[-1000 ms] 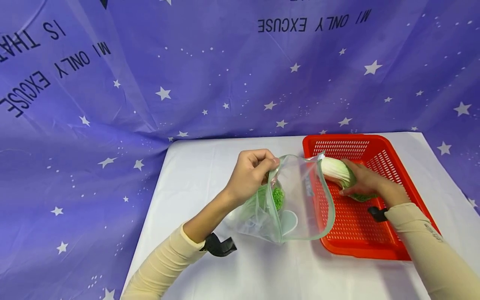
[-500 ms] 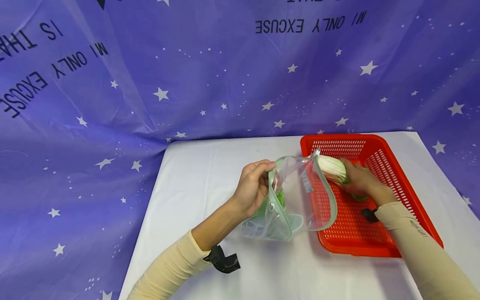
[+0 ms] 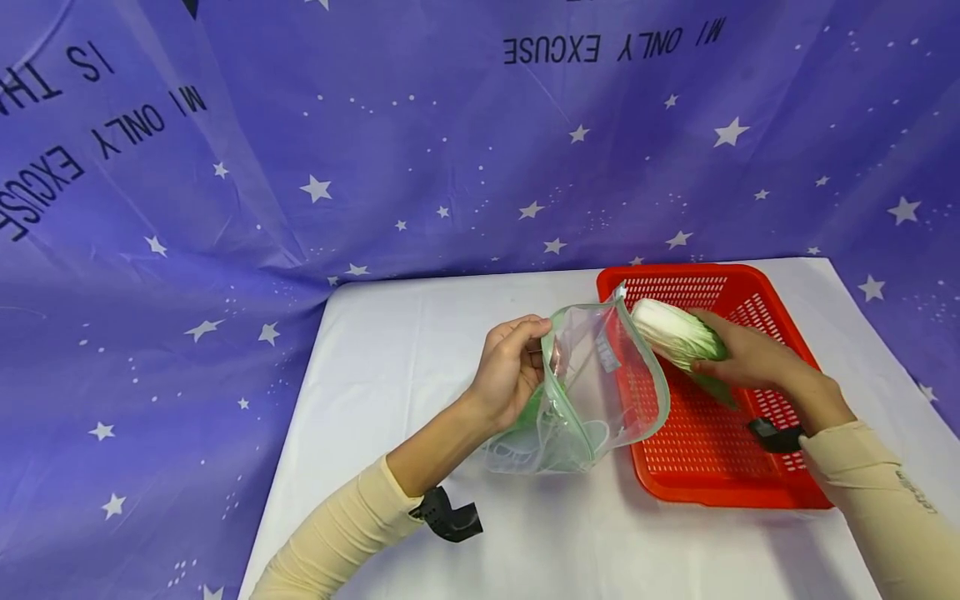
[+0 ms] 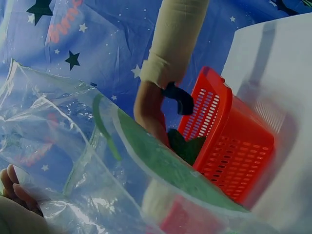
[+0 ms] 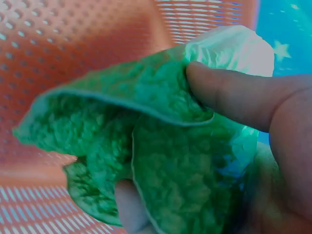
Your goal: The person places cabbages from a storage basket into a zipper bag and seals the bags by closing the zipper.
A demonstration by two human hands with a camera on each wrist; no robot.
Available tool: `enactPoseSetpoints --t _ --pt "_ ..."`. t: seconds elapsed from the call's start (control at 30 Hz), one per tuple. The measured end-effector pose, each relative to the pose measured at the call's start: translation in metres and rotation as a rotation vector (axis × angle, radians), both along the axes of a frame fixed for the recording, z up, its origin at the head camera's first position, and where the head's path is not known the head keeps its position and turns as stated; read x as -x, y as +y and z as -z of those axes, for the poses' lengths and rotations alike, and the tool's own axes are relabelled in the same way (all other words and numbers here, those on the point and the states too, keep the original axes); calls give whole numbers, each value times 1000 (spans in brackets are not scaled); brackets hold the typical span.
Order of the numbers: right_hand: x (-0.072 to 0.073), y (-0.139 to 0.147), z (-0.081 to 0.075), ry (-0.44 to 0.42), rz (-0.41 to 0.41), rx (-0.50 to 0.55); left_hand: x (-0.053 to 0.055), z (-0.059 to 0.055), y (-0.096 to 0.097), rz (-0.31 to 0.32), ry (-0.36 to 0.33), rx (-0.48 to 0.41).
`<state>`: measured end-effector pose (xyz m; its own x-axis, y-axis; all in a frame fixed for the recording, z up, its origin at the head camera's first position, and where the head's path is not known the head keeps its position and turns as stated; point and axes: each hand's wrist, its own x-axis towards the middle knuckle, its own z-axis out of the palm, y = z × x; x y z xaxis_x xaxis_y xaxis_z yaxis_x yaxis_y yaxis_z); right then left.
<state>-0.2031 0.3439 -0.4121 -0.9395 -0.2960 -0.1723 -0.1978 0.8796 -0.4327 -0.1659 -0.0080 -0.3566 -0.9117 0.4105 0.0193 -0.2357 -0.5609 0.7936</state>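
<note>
In the head view my left hand (image 3: 506,375) pinches the rim of a clear zip bag (image 3: 600,400) with pale green edging. The bag's mouth gapes toward the right. Something green (image 3: 528,412) shows through its lower left side, too blurred to name. My right hand (image 3: 750,354) grips a napa cabbage (image 3: 671,329) by its leafy end, its white base pointing left beside the bag's mouth. The right wrist view shows the thumb (image 5: 229,92) pressed on the cabbage's crinkled leaves (image 5: 131,87). Clear film of the bag (image 4: 87,146) fills much of the left wrist view.
A red perforated basket (image 3: 727,493) stands on the right part of the white table (image 3: 405,358), under the cabbage and right hand. The bag's right side overlaps the basket's left rim. A purple cloth (image 3: 450,125) with stars hangs behind the table.
My left hand has shifted its hold at the bag's rim. The cabbage first moved slightly left; now it is tilted, leaves lower right, with my right hand shifted right along it.
</note>
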Motion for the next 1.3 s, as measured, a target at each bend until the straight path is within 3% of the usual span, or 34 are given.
enactPoseSetpoints --t 0.2,0.47,0.77,1.03,1.3 --pt "-19 -4 -37 21 43 -8 1 -1 0 0 18 23" --pt "-38 -13 -91 86 20 -84 1 -2 0 -10 17 21" --pt "-67 -23 -140 284 9 -124 -1 -2 -1 -12 19 21" --pt "-89 -39 -164 514 -119 -70 -1 -1 -1 -25 18 23" --pt "-106 -69 -179 583 -240 -77 -1 0 -3 -23 21 30"
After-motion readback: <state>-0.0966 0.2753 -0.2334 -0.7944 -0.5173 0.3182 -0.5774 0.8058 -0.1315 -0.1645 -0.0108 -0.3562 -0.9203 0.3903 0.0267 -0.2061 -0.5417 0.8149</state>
